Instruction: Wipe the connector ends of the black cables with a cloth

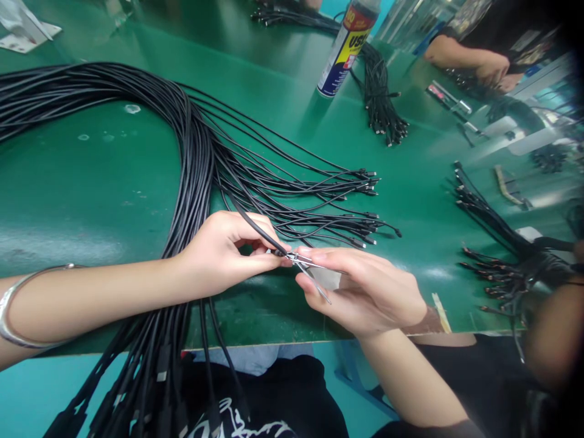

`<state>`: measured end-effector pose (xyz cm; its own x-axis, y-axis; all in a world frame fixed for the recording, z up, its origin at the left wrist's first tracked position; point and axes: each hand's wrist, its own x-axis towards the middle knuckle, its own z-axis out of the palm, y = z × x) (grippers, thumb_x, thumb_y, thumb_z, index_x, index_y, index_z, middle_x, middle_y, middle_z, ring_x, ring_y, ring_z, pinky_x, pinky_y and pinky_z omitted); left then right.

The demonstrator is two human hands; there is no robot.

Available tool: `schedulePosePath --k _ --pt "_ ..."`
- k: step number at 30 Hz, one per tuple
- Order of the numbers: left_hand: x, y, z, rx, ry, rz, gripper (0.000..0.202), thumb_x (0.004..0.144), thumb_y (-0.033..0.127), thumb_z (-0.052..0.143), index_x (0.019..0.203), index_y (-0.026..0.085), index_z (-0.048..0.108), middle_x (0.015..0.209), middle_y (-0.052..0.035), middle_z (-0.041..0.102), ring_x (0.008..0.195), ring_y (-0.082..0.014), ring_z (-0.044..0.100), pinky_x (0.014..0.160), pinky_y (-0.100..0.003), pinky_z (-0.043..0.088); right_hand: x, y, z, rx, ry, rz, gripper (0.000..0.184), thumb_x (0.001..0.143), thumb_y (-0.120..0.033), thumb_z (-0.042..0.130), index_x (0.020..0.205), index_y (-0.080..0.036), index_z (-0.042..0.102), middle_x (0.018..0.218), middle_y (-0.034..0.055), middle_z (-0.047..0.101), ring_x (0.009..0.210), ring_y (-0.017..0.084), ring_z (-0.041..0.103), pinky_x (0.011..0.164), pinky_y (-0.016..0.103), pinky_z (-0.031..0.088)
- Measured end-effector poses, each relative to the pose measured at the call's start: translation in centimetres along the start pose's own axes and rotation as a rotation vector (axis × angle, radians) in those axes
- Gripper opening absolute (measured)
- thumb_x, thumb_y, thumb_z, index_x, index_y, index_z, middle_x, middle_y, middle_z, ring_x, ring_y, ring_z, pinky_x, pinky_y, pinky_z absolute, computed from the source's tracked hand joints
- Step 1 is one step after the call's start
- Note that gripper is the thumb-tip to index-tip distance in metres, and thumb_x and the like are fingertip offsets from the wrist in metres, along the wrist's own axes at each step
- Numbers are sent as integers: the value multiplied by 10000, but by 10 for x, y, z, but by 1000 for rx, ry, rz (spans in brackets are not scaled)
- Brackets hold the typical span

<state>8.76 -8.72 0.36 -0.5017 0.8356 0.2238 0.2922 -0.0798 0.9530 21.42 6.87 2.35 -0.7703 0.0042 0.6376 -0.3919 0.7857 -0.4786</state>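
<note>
My left hand (228,252) pinches a thin black cable (258,228) near its end, between thumb and fingers. My right hand (360,292) grips slim metal tweezers (310,274), whose tips meet the cable's end in front of my fingers. A small pale strip (327,278) shows under my right fingers. A large loop of black cables (196,146) fans out across the green table behind my hands, with small connector ends (365,207) lying just beyond them. More of these cables hang over the table's front edge below my left forearm.
A spray can (349,48) stands at the far side beside a black cable bunch (378,91). Another bunch (483,213) lies at the right. A co-worker's hand (493,70) rests at the top right. The green table (114,182) ends close to my body.
</note>
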Motion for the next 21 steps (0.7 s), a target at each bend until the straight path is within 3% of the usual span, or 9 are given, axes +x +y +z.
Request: schedulePosePath --k 14,21 --pt "0 0 -1 32 13 -13 75 737 205 731 742 131 742 675 -30 668 627 -111 608 562 -180 477 -3 1 4 13 62 -16 278 750 -165 751 999 -259 670 826 23 763 701 184 734 621 265 636" --pt "-1 1 0 46 37 -90 101 714 224 744 728 125 739 674 -25 665 597 -107 598 527 -174 470 -4 2 5 -11 88 -68 229 758 -118 736 959 -211 676 791 23 760 702 168 732 639 238 630"
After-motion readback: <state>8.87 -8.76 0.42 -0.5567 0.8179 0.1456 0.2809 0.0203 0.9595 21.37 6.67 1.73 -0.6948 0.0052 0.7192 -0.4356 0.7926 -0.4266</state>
